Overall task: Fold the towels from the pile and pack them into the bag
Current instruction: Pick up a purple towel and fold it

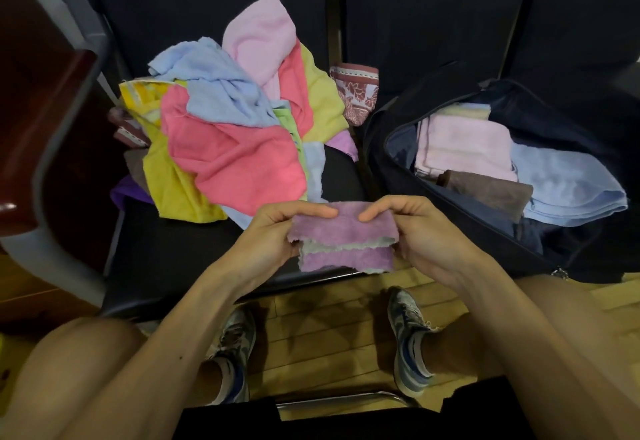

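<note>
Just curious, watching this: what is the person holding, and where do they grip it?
A small, partly folded purple towel; the left hand pinches its left end, the right hand its right end.

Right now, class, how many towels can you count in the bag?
4 in the bag: cream towel at the back, pink towel before it, brown towel in front, blue towel on the right. Others may hide beneath.

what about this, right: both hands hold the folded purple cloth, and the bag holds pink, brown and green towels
Wrong colour: the head view shows the bag holding a pink towel, brown towel and light blue towel, not green. Rest stands.
</note>
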A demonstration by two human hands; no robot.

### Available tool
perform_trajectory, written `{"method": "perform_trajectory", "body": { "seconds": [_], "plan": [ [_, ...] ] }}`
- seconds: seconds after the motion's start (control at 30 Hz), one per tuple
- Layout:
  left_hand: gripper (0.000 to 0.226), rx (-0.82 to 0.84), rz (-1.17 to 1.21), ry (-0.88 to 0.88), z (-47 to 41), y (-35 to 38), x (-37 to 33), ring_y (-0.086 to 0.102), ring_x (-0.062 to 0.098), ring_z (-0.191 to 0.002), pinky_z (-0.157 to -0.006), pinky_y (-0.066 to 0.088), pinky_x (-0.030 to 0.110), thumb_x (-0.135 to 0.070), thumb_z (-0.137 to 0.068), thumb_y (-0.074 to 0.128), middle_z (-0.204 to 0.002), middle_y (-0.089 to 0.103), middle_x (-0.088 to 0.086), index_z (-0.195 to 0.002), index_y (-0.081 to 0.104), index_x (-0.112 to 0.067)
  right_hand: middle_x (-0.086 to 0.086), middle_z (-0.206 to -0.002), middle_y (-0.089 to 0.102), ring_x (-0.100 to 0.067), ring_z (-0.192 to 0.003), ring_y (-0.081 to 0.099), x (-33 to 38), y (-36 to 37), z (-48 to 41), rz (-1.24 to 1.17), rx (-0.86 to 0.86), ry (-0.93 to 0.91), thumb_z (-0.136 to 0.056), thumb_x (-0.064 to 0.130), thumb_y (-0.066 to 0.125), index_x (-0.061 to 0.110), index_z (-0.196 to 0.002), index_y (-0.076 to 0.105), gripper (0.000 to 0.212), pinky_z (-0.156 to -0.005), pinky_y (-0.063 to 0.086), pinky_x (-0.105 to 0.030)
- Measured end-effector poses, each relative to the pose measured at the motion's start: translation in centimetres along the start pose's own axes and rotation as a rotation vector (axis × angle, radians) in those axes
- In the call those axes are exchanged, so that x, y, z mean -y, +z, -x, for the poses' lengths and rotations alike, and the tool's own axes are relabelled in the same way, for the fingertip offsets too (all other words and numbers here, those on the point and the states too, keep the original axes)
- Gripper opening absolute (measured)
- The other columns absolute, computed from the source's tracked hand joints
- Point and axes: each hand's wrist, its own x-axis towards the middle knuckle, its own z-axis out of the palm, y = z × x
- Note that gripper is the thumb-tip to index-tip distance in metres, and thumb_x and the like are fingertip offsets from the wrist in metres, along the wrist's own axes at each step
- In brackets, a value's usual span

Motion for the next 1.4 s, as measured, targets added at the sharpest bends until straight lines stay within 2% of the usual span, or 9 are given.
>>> {"method": "perform_trajectory", "body": {
  "seconds": [0.2,0.33,0.5,0.63,0.7,0.8,1.0,1.13,1.4],
  "plan": [
    [0.056,-0.035,0.004,0.041,0.9,-1.0,-0.6,0.068,0.020,-0.082,-0.071,0.057,0.031,0.011,-0.096,0.043,-0.083,0.074,0.004,-0.064,0.078,-0.019,-0.004,-0.086,0.072,-0.016,-0.084,0.068,0.1,1.3,-0.4,-0.027,0.042,-0.015,-0.098,-0.009,0.040,0.016,-0.065,0.075,0.054,-0.071,0.056,-0.025],
    [0.061,-0.054,-0.079,0.073,1.0,-1.5,-0.1,0.064,0.019,-0.076,-0.063,0.051,0.028,0.020,-0.091,0.042,-0.076,0.070,0.001,-0.059,0.075,-0.020,-0.011,-0.102,0.063,-0.027,-0.093,0.058,-0.3,1.8,-0.6,-0.095,-0.036,0.059,-0.099,0.005,0.034,0.018,-0.110,0.068,0.038,-0.073,0.054,-0.036],
    [0.066,-0.063,-0.266,0.113,0.6,-1.1,0.7,0.067,0.011,-0.083,-0.072,0.051,0.023,0.027,-0.083,0.037,-0.084,0.072,-0.007,-0.069,0.078,-0.023,-0.009,-0.111,0.072,-0.029,-0.102,0.069,-1.6,0.6,0.0,-0.003,0.084,0.275,-0.088,0.056,0.055,0.017,-0.120,0.065,0.052,-0.092,0.055,-0.047],
    [0.054,-0.144,-0.210,0.044,-0.2,0.0,1.5,0.065,0.012,-0.071,-0.061,0.047,0.016,0.007,-0.095,0.038,-0.077,0.068,-0.008,-0.116,0.065,-0.035,-0.002,-0.103,0.073,-0.016,-0.086,0.072,-2.4,-0.4,0.8,0.255,0.073,0.242,-0.073,0.035,0.076,0.017,-0.118,0.066,0.049,-0.068,0.058,-0.033],
    [0.039,-0.166,-0.021,-0.096,-1.0,1.5,1.7,0.058,0.020,-0.065,-0.060,0.046,0.025,-0.007,-0.093,0.046,-0.072,0.062,0.002,-0.115,0.067,-0.032,-0.003,-0.104,0.072,-0.017,-0.086,0.072,-2.5,-1.6,1.3,0.267,0.027,0.224,-0.079,0.026,0.077,0.016,-0.118,0.065,0.042,-0.066,0.057,-0.030],
    [0.031,-0.071,0.118,-0.251,-2.2,3.4,2.0,0.070,0.022,-0.097,-0.084,0.055,0.036,-0.041,-0.082,0.066,-0.105,0.074,0.007,-0.105,0.073,-0.022,-0.008,-0.107,0.070,-0.023,-0.092,0.072,-1.9,-3.5,1.8,0.308,-0.015,0.180,-0.083,0.012,0.076,0.013,-0.114,0.065,0.033,-0.073,0.061,-0.037],
    [0.017,0.084,-0.412,0.050,-8.2,7.7,1.8,0.067,0.006,-0.076,-0.066,0.053,0.022,-0.008,-0.082,0.078,-0.080,0.074,-0.006,-0.093,0.070,-0.019,-0.015,-0.098,0.068,-0.024,-0.085,0.071,1.0,-10.2,1.5,0.532,-0.185,0.057,-0.083,0.004,0.075,0.007,-0.098,0.064,0.018,-0.068,0.063,-0.036],
    [0.019,0.171,-0.705,0.234,-14.7,12.7,0.6,0.064,0.007,-0.075,-0.068,0.053,0.025,-0.012,-0.076,0.081,-0.082,0.072,-0.005,-0.089,0.069,-0.021,-0.003,-0.085,0.066,-0.017,-0.078,0.064,1.9,-16.3,0.3,0.811,-0.366,-0.063,-0.080,0.009,0.079,0.016,-0.085,0.062,0.019,-0.066,0.056,-0.027],
    [0.017,0.127,-1.005,0.181,-22.6,19.6,2.6,0.064,0.014,-0.087,-0.057,0.044,0.010,-0.007,-0.084,0.075,-0.094,0.068,0.001,-0.096,0.068,-0.017,-0.004,-0.098,0.067,-0.023,-0.089,0.063,-3.1,-23.9,-3.1,0.885,-0.639,-0.060,-0.083,0.023,0.076,0.019,-0.102,0.064,0.023,-0.077,0.055,-0.039]
  ]
}}
